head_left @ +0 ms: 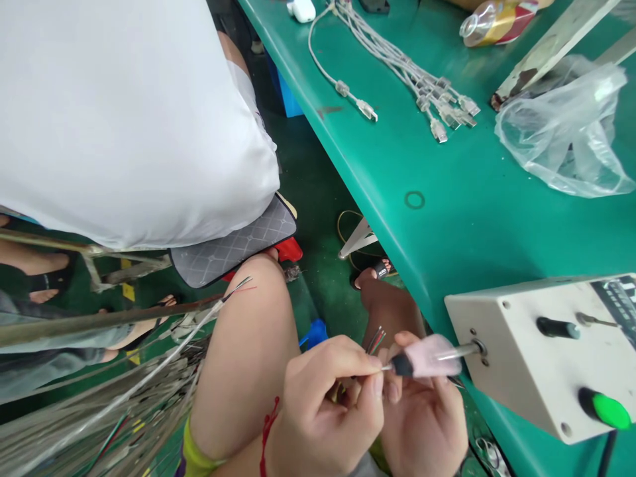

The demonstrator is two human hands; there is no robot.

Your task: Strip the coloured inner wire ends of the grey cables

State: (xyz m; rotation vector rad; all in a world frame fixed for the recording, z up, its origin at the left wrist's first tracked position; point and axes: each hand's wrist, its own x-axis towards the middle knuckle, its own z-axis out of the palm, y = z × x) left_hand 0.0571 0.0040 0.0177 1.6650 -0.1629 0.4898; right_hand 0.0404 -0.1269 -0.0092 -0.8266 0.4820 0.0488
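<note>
My left hand (330, 404), with a red string at its wrist, pinches a thin wire end against the dark tip (401, 364) of a spindle. That spindle, wrapped in pinkish material (434, 358), sticks out of a white box (517, 358) with knobs and a green button (611, 412). Just below the spindle, my right hand (427, 424) is palm up with its fingers curled near the wires; what it holds, if anything, is hidden. Thin red, green and dark wire ends (376, 340) rise between the two hands.
Grey USB cables (397, 66), a clear plastic bag (561, 132), a bottle (497, 23) and a metal leg (546, 56) are on the green table (377, 165). A person in white (134, 119) sits at the left. Many cables (149, 397) hang at the lower left.
</note>
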